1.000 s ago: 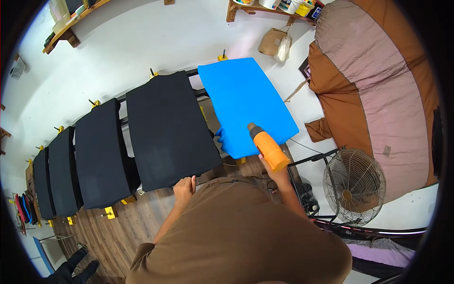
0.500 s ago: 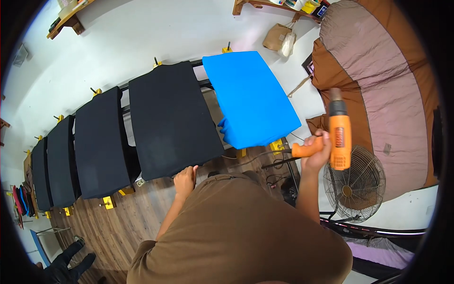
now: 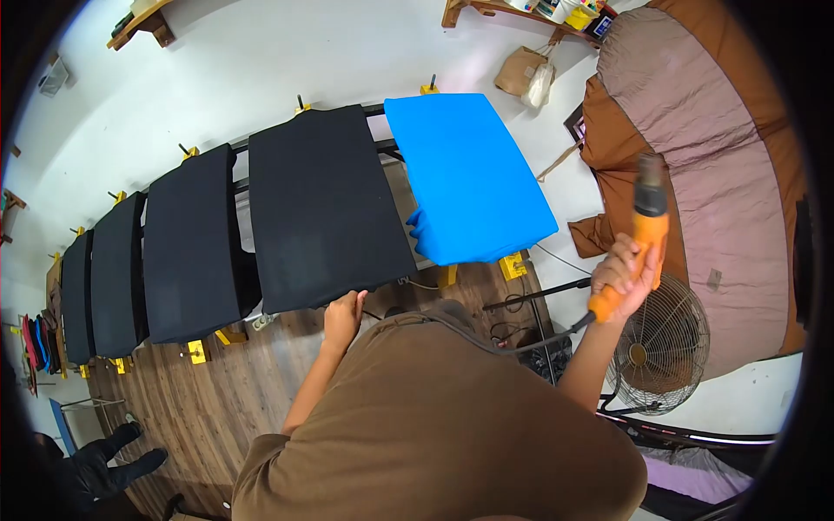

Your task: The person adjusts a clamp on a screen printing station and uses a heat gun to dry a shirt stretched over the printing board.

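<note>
An orange heat gun [image 3: 651, 227] with a dark nozzle pointing up is gripped by its handle in my right hand [image 3: 627, 276], out to the right. Its cord runs left across my shirt. My left hand [image 3: 345, 314] is closed at the lower edge of a black cloth-covered board [image 3: 326, 200], its fingers pinching the fabric edge. Right of that board lies a board covered in bright blue cloth [image 3: 473, 174], with bunched folds on its left side. More black-covered boards [image 3: 191, 243] stand in a row to the left.
A round wire fan [image 3: 660, 347] stands below the heat gun. Yellow clamps [image 3: 198, 351] hold the boards' rack. A brown and pink cloth [image 3: 704, 174] hangs at the right. Another person's legs [image 3: 113, 460] show at the lower left. Folded garments [image 3: 42, 347] hang at the far left.
The heat gun has moved right and slightly up and turned in my right hand, and its cord now crosses my shirt. My left hand stays at the black board's edge. The view has shifted a little.
</note>
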`<state>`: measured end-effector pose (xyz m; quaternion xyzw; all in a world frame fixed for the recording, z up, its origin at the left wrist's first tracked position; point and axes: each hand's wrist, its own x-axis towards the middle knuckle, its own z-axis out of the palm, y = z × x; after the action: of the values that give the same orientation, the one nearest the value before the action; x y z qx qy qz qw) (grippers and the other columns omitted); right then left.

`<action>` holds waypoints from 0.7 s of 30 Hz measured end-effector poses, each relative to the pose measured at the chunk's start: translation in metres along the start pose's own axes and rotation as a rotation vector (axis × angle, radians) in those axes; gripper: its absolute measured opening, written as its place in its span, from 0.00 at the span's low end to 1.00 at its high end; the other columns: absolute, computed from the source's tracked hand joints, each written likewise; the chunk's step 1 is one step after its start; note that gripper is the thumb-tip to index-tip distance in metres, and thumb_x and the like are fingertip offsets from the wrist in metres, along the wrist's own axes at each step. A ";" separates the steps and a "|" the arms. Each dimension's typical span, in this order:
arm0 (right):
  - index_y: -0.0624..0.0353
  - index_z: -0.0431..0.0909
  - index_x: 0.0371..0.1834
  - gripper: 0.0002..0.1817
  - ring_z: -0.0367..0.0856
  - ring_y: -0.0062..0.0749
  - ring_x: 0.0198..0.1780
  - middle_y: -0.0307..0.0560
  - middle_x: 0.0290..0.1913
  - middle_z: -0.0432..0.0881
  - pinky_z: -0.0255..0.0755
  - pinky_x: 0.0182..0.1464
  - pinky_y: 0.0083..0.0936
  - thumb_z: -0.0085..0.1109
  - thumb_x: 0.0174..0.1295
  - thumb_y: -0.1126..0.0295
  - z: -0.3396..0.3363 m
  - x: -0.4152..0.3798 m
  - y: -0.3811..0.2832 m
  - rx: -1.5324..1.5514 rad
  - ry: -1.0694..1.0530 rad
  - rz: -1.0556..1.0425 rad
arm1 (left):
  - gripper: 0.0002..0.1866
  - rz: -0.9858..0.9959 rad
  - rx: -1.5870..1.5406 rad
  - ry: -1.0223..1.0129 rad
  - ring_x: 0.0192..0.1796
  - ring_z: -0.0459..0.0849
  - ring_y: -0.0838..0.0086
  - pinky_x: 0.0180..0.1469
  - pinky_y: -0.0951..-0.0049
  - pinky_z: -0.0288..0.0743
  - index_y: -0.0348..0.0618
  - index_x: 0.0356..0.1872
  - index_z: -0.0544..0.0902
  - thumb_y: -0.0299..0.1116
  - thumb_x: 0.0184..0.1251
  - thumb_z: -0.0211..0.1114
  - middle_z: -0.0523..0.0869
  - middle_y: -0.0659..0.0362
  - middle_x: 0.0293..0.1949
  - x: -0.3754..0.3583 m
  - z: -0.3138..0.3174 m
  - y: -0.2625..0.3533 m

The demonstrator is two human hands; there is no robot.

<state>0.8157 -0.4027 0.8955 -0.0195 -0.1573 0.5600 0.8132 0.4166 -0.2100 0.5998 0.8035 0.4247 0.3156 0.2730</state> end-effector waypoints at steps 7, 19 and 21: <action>0.60 0.81 0.43 0.15 0.77 0.23 0.21 0.42 0.29 0.82 0.70 0.24 0.22 0.65 0.74 0.57 -0.034 0.004 0.035 -1.374 0.723 -0.072 | 0.22 -0.086 -0.025 0.037 0.27 0.83 0.41 0.29 0.50 0.73 0.36 0.24 0.78 0.39 0.81 0.64 0.82 0.40 0.24 -0.001 0.003 0.003; 0.64 0.85 0.48 0.12 0.76 0.16 0.18 0.37 0.28 0.84 0.69 0.19 0.17 0.69 0.69 0.67 -0.098 -0.007 0.056 -1.752 0.617 0.201 | 0.25 -0.238 -0.105 0.028 0.23 0.82 0.44 0.28 0.53 0.72 0.34 0.23 0.81 0.42 0.81 0.64 0.82 0.41 0.21 0.001 0.003 0.013; 0.65 0.85 0.49 0.14 0.76 0.15 0.18 0.37 0.29 0.84 0.70 0.20 0.17 0.70 0.69 0.66 -0.104 -0.009 0.055 -1.774 0.656 0.243 | 0.25 -0.257 -0.101 0.022 0.23 0.83 0.45 0.29 0.53 0.72 0.34 0.23 0.82 0.42 0.80 0.64 0.82 0.42 0.20 0.001 0.004 0.012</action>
<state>0.7921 -0.3752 0.7832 -0.8016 -0.2858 0.2839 0.4417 0.4262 -0.2154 0.6061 0.7242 0.5107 0.3076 0.3465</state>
